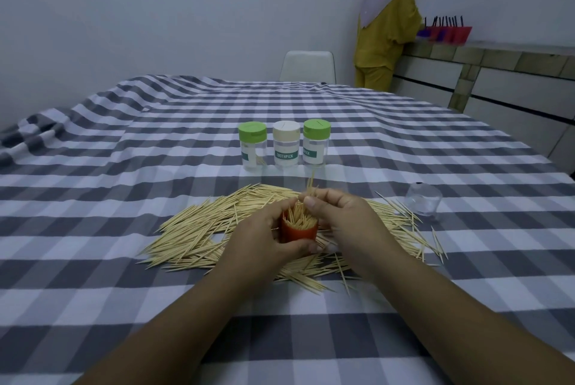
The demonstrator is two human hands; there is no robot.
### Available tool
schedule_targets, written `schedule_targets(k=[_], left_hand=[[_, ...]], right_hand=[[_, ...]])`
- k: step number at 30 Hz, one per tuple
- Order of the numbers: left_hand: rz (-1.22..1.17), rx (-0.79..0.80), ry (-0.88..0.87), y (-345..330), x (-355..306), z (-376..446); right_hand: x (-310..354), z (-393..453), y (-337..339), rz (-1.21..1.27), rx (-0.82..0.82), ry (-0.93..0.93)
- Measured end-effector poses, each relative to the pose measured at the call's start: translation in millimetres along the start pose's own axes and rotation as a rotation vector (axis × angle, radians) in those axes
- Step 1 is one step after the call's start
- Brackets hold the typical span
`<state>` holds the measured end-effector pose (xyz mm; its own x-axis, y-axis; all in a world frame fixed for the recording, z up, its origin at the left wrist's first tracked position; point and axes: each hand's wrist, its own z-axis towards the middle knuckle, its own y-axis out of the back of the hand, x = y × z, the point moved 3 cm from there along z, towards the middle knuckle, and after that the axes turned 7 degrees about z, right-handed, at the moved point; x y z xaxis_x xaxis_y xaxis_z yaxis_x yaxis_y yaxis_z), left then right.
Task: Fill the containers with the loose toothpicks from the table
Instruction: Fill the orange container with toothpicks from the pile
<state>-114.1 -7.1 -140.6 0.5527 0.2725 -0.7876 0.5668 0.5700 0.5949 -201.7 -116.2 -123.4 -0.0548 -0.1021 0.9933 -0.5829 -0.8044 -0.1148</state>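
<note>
Three lidded toothpick jars (286,145), one red container (299,230), one clear cap (423,202), one chair (307,66), and countless loose toothpicks (199,235).

A: What covers the counter?

B: A checked cloth (373,142) in grey and white squares, rumpled along the far left edge.

A: And behind it?

B: A white chair (307,65), pushed up to the far side, against a plain pale wall (155,11).

A: Anyone else in the room?

B: A person in yellow clothes (385,39) with a pale headscarf stands at the far right, facing a tiled ledge (497,56).

A: Anything on that ledge?

B: Red and purple trays (445,33) holding dark upright sticks; what they are is too small to tell. Below the ledge run white panels with dark lines.
</note>
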Motion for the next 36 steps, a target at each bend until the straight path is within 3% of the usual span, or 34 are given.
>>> schedule_targets(k=[6,10,14,20,24,27,31,33,36], left_hand=[[0.003,0.004,0.006,-0.2,0.9,-0.4],[0.022,-0.019,-0.011,0.8,-0.8,-0.8],[0.039,-0.026,-0.028,1.2,-1.5,0.0],[0.018,-0.025,-0.012,0.5,-2.0,-1.4],[0.039,-0.030,-0.033,1.0,-2.3,-1.0],[0.051,-0.025,-0.023,0.5,-2.4,-1.0],[0.045,-0.013,-0.012,-0.6,-6.3,-3.1],[0.033,-0.015,-0.004,-0.8,-6.1,-3.6],[0.027,-0.014,0.001,-1.0,-4.9,-3.3]], right_hand=[[10.0,-2.4,0.1,-0.116,0.022,0.262],[7.3,-4.4,-6.7,-0.450,0.091,0.379],[-2.6,-1.2,-7.7,-0.724,0.145,0.350],[9.4,-3.2,-0.6,-0.700,0.085,0.449],[5.5,0.1,0.2,-0.873,0.163,0.415],[8.6,-1.6,1.9,-0.739,0.157,0.401],[14.1,2.8,17.8,-0.750,-0.069,0.392],[14.5,11.2,33.9,-0.967,-0.228,0.349],[9.4,23.0,63.7,-1.254,-0.398,0.124]])
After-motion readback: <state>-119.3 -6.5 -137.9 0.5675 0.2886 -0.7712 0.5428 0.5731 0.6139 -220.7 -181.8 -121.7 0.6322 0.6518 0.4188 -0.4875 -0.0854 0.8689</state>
